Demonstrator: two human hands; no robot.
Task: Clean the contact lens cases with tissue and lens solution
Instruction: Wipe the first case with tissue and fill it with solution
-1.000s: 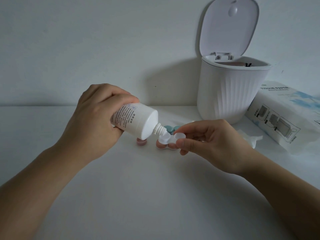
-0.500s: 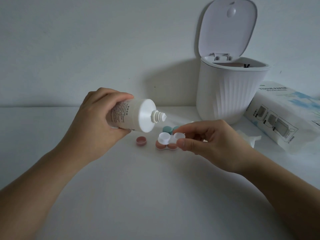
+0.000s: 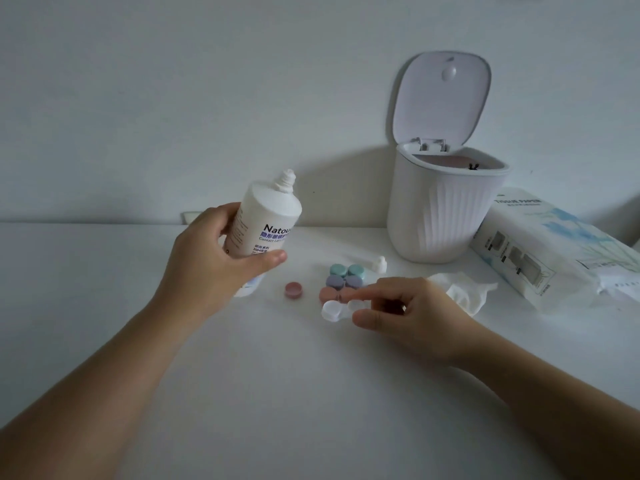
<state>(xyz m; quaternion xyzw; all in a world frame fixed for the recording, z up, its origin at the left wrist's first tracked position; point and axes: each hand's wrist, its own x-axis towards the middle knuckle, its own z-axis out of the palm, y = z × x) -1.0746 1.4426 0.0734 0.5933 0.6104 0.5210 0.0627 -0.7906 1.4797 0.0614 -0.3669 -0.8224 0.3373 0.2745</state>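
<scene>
Left hand (image 3: pixel 207 258) grips solution bottle (image 3: pixel 263 223), uncapped, nozzle up, above the table (image 3: pixel 277 393) | right hand (image 3: pixel 401 317) pinches clear lens case (image 3: pixel 341 308) between thumb and forefinger, low over the table's middle | green, purple, pink cases (image 3: pixel 343 280) just behind; loose pink cap (image 3: pixel 293 290) left of them | crumpled tissue (image 3: pixel 464 292), lidded bin (image 3: pixel 443 209) and tissue pack (image 3: pixel 554 251) toward back right edge.

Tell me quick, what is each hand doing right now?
Left hand: fingers curled around the solution bottle, holding it upright.
Right hand: fingers pinching the clear lens case.
</scene>
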